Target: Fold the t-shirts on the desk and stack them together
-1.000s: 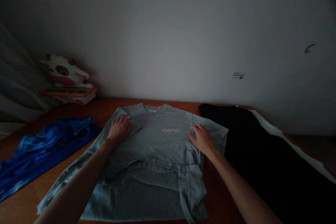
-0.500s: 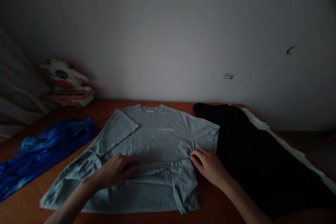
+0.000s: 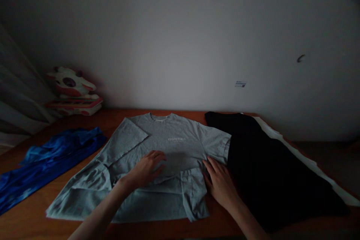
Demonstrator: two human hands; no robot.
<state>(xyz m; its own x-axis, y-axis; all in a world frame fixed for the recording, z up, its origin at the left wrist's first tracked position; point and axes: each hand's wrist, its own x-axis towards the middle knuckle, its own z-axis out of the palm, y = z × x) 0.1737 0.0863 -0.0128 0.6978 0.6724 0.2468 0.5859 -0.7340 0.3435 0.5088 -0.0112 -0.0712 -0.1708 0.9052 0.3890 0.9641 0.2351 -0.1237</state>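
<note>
A grey T-shirt [image 3: 180, 150] with small pale lettering on the chest lies spread out, its neckline toward the wall. Its lower part is overlapped by more grey fabric [image 3: 152, 204], with a bunched end at the right. Over the middle of the shirt is my left hand [image 3: 149, 167], fingers apart and holding nothing. My right hand [image 3: 221, 182] rests with spread fingers at the shirt's right side, just below the sleeve. Whether the lower grey fabric belongs to the same shirt, I cannot tell.
Blue clothing [image 3: 56, 153] lies at the left of the orange-brown surface [image 3: 36, 198]. Black clothing [image 3: 270, 172] lies over a white piece [image 3: 315, 165] at the right. A cow-shaped toy keyboard [image 3: 75, 93] stands at the back left, by the wall [image 3: 174, 45].
My left hand has moved up and right over the shirt's middle. My right hand has opened from a pinch at the shirt's edge and now lies flatter. The view has shifted slightly.
</note>
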